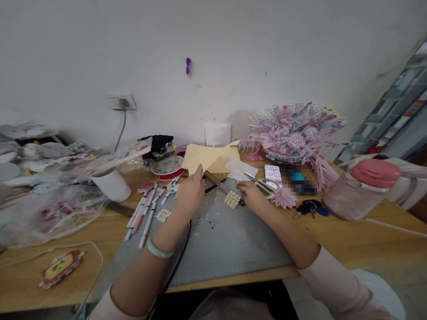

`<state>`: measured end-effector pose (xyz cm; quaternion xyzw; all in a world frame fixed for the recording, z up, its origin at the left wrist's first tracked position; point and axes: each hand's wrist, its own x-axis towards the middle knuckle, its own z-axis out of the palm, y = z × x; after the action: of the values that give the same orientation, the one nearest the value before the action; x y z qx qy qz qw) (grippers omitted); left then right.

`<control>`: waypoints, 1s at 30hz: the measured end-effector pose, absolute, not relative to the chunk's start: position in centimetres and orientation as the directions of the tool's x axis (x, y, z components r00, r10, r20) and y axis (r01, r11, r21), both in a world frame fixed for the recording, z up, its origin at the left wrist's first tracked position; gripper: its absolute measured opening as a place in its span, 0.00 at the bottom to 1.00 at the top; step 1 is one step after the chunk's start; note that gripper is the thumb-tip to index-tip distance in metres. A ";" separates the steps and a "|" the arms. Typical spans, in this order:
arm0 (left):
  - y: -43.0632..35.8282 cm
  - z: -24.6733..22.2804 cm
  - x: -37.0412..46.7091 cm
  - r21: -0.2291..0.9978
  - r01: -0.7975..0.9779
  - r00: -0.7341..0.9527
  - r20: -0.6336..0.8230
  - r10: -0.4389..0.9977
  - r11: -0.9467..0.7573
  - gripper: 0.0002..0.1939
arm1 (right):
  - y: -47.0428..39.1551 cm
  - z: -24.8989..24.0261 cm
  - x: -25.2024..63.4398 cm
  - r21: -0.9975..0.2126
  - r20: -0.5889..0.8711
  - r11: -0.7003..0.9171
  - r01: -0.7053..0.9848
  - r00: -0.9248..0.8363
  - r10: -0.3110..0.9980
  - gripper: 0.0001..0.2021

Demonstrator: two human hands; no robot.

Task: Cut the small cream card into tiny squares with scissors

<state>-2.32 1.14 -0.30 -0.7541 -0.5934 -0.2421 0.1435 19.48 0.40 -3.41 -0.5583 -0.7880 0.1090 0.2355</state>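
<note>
At the lower left edge of a sheet of yellow paper (213, 155), my left hand (191, 193) has its fingers together, closed on the paper near a raised corner. My right hand (252, 197) is closed in a pinch; whatever is between its fingertips is too small to make out. Just left of those fingertips, a cream cut-out with dark lines (231, 199) lies over the end of a ruler (214, 179). Scissors with pale handles (267, 187) rest beyond my right hand, beside a white paper piece (240, 170). Beneath both hands is a grey cutting mat (227, 249).
Several marker pens (143, 213) and another small cut-out (163, 215) lie left. A white cup (111, 186) stands near plastic-wrapped materials. Rightward are a phone (273, 176), keys (308, 208), a pink beaded headdress (295, 133) and a pink-lidded jar (353, 195).
</note>
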 end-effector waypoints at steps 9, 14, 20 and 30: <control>1.0 -0.1 -2.2 0.074 0.960 0.191 0.529 0.827 -0.270 0.22 | -0.1 -3.8 20.2 -0.414 0.215 0.257 0.874 -0.180 0.960 0.20; 0.9 -0.1 -2.2 0.070 0.958 0.200 0.526 0.826 -0.277 0.21 | -1.2 -4.1 18.6 -0.444 0.138 0.356 0.822 -0.330 0.934 0.18; 1.0 -0.3 -2.2 0.064 0.959 0.202 0.527 0.826 -0.275 0.21 | -0.7 -3.8 18.9 -0.487 0.156 0.336 0.806 -0.298 0.942 0.14; 1.1 -0.2 -2.2 0.052 0.955 0.224 0.520 0.824 -0.292 0.23 | 0.1 -4.0 19.5 -0.445 0.232 0.235 0.864 -0.142 0.962 0.17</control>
<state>-2.17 1.08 -0.16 -0.7695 -0.5780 -0.2323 0.1407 19.46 0.13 -3.96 -0.6101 -0.7485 0.1027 0.2387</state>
